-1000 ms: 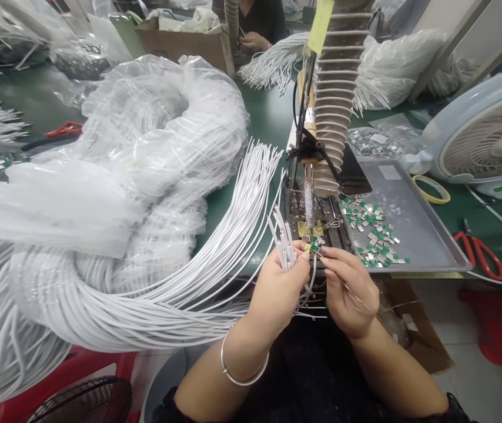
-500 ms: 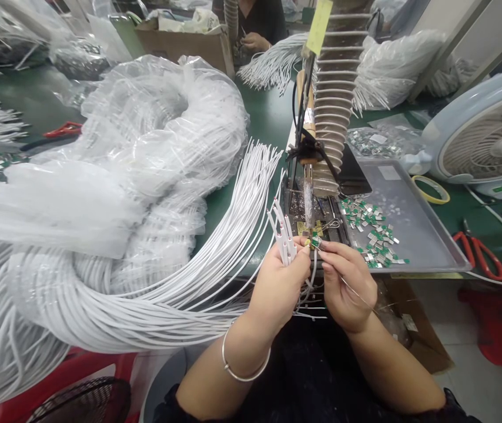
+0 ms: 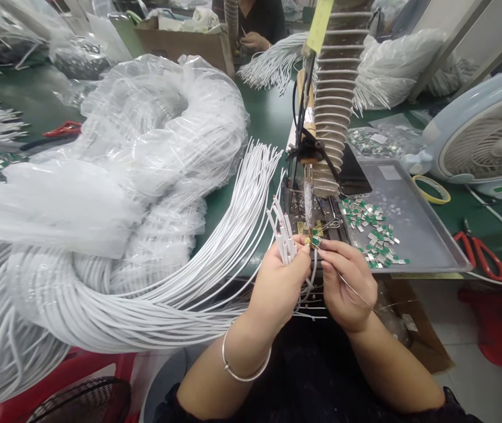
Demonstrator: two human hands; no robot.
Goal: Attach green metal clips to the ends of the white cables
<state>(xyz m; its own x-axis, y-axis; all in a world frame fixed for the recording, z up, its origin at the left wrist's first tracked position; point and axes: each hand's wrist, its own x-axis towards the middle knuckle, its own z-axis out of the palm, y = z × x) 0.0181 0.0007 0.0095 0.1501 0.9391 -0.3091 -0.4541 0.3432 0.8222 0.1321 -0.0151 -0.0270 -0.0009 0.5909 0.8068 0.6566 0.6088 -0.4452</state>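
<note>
My left hand [image 3: 280, 285] is closed around several white cables [image 3: 284, 238] whose ends point up. Its thumb and forefinger tips meet beside a small green circuit board [image 3: 315, 238]. The fingers of my right hand [image 3: 348, 282] pinch a thin wire [image 3: 352, 289] and touch the board's right side. Directly above the board is the tip of a soldering iron [image 3: 308, 202], held upright in a stand. Loose white cables [image 3: 233, 235] curve in from the left, behind my left hand.
A grey tray [image 3: 422, 235] with small green boards lies right, beside red-handled scissors [image 3: 480, 252] and a fan [image 3: 493, 129]. Bagged cable coils [image 3: 167, 117] fill the left. A ribbed hose [image 3: 337, 88] hangs by the iron. Another person's hand [image 3: 254, 42] is across the table.
</note>
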